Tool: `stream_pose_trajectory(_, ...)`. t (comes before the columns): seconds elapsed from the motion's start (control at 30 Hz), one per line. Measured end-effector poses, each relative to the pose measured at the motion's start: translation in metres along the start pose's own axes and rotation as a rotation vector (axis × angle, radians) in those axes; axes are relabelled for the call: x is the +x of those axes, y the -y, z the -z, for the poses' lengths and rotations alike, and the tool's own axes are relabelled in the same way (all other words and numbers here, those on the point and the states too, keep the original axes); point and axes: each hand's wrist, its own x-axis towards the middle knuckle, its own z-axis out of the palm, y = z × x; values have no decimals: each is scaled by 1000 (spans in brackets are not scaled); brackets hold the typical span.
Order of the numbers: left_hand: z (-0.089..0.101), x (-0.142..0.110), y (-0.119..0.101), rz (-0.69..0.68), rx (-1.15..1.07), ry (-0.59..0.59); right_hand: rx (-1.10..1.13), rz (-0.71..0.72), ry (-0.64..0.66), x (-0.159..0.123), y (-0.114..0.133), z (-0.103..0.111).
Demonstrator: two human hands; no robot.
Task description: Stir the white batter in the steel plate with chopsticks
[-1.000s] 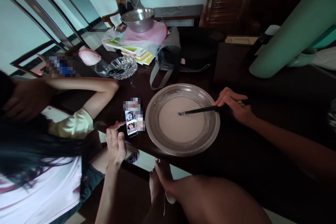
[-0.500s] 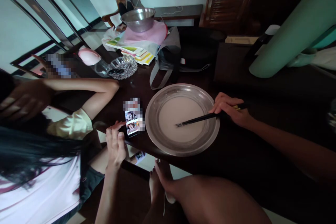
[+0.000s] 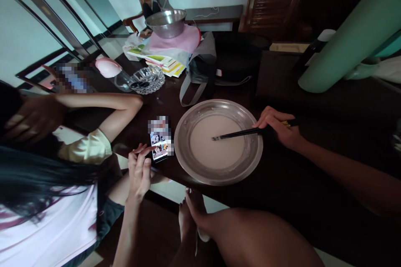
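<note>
Just then held black chopsticks (image 3: pixel 234 134) in the right hand (image 3: pixel 278 127) by the pan (image 3: pixel 182 144) mid-frame, pointing them longways left across the milky mix (image 3: pixel 216 154), with the left hand (image 3: pixel 140 173) empty at the phone (image 3: pixel 161 138).

Bowl (image 3: pixel 182 150): silver-grey. Liquid (image 3: pixel 216 156): milky off-white. Chopsticks (image 3: pixel 236 134): black, gold marking. Table (image 3: pixel 169 104): dark brown. Tube (image 3: pixel 351 37): muted green.

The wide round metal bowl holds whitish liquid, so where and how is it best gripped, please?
Come from left and right together, gripping opposite sides of the raised rim. The wide round metal bowl sits upright and holds whitish liquid, so a balanced, level hold should likely spill least.
</note>
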Motion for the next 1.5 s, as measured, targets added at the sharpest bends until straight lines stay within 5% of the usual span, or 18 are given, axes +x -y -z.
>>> stream_pose_trajectory(0.17, 1, 0, -4, 0, 15, 13, 23, 28, 85, -1, 1, -2)
stream_pose_trajectory(0.37, 0, 3, -9, 29, 48, 4, 4, 12, -17, 0, 3, -1)
stream_pose_trajectory(0.53, -1, 3, -6, 43, 75, -2, 7, 103, 97, 0, -3, -1)
stream_pose_trajectory(0.7, 0, 2, -6, 18, 47, 4, 12, 62, 18, 0, -5, 1)
stream_pose_trajectory(0.87, 2, 2, -4, 6, 30, 13, 17, 51, 96, -1, -1, 0)
stream_pose_trajectory(1.03, 1, 2, -4, 5, 39, 20, 7, 22, -11, 0, 0, 1)
stream_pose_trajectory(1.2, 0, 4, -5, 28, 63, 1, 10, 60, 99, -2, 0, 0)
stream_pose_trajectory(1.37, 1, 4, -8, 45, 54, 9, 15, 45, 0, -1, -2, 1)
stream_pose_trajectory(1.5, 1, 3, -10, 39, 33, 11, 45, 70, 50, -1, -2, 1)
